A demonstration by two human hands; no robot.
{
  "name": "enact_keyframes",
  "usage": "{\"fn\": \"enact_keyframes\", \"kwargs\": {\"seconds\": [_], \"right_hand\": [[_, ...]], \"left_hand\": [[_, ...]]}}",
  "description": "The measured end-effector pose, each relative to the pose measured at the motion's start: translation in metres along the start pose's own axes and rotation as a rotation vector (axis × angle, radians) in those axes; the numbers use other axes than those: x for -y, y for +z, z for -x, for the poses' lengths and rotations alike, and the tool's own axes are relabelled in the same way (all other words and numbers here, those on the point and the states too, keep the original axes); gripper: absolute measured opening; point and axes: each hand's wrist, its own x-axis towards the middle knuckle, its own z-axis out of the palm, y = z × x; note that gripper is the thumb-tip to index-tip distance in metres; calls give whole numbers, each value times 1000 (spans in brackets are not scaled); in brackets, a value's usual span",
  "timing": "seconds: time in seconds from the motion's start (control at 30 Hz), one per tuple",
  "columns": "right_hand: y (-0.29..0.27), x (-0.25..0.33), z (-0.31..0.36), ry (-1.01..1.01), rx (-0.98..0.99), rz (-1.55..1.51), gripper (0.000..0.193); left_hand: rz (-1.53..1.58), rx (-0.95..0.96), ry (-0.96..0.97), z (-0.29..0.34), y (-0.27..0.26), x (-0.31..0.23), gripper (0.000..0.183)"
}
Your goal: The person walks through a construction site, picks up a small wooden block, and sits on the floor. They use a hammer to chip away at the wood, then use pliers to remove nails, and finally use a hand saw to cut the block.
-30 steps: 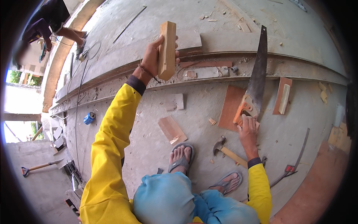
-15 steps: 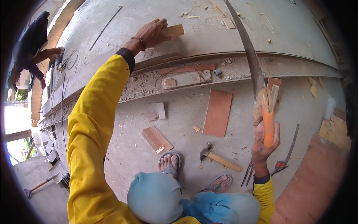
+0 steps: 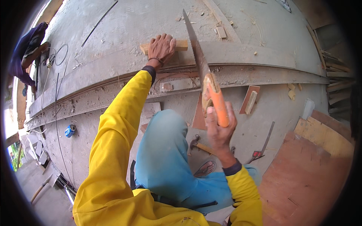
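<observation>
My left hand (image 3: 162, 48) grips a short wooden block (image 3: 181, 45) from above, its fingers wrapped over the middle. The block lies on the raised metal edge (image 3: 124, 60), and both its ends show past the hand. My right hand (image 3: 221, 126) is closed round the orange handle (image 3: 218, 103) of a handsaw (image 3: 196, 47). The saw's blade points away from me, just right of the block's right end, with a narrow gap between them in this view. Below my right hand, a hammer (image 3: 203, 147) lies on the floor, partly hidden by my leg.
A debris-filled channel (image 3: 230, 73) crosses the floor. Plywood sheets (image 3: 301, 180) lie at right, near a dark metal strip with a red part (image 3: 257, 153). A reddish board with a wood strip (image 3: 249, 100) lies closer. A blue can (image 3: 70, 130), cables and another person (image 3: 28, 56) are at left.
My left hand has set the block down on the raised edge and presses over it. My right hand has brought the saw left, closer to the block. My left knee has come forward.
</observation>
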Motion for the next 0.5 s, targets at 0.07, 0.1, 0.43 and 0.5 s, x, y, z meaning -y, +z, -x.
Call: {"fn": "enact_keyframes", "kwargs": {"seconds": [0.07,0.1,0.43,0.5], "right_hand": [[19,-2,4,19,-34,34,22],[28,-3,5,23,-52,43,22],[48,-5,13,37,-86,-78,36],[49,-7,14,-57,-74,27,45]], "left_hand": [[-12,-29,-47,-1,0,-6,36],[-16,-18,-71,-3,0,-8,35],[6,-77,-169,-5,3,-13,41],[10,-80,-182,-5,3,-14,40]]}}
